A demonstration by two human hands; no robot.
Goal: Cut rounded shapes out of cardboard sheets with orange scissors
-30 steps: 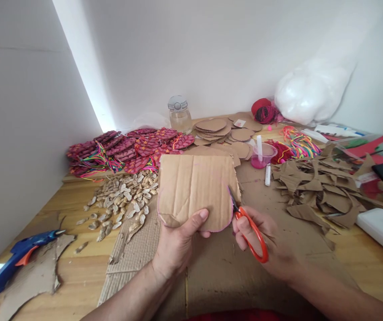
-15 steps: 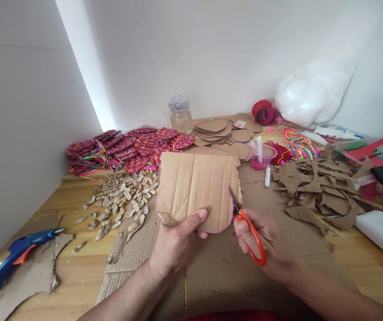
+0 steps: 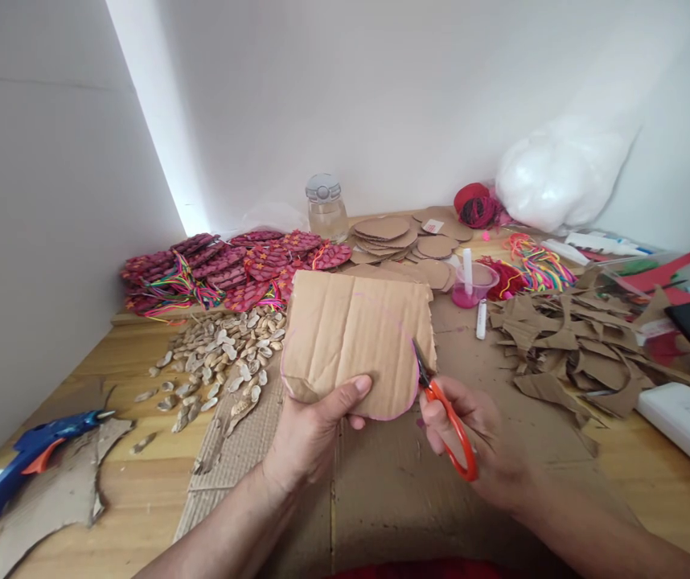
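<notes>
A piece of corrugated cardboard (image 3: 351,338) is held up in the middle by my left hand (image 3: 314,426), its thumb on the front face and its other fingers mostly hidden behind. A purple curved line is drawn on the cardboard, and the lower edge is rounded along it. My right hand (image 3: 466,434) grips orange-handled scissors (image 3: 454,434). Their dark blades sit at the right part of the cardboard, beside the purple line, with a strip of cardboard to the right of the blades.
Peanut shells (image 3: 218,362) lie left of a cardboard mat (image 3: 478,482). A blue glue gun (image 3: 31,458) rests far left. Cardboard scraps (image 3: 586,346) pile up at right, near a white box-like device (image 3: 686,426). Behind are cut cardboard discs (image 3: 384,228), decorated pink pieces (image 3: 236,269) and a jar (image 3: 326,211).
Almost nothing differs. The cardboard has tilted slightly and the left hand has shifted a little to the left; the scissors stay at nearly the same place on the cardboard.
</notes>
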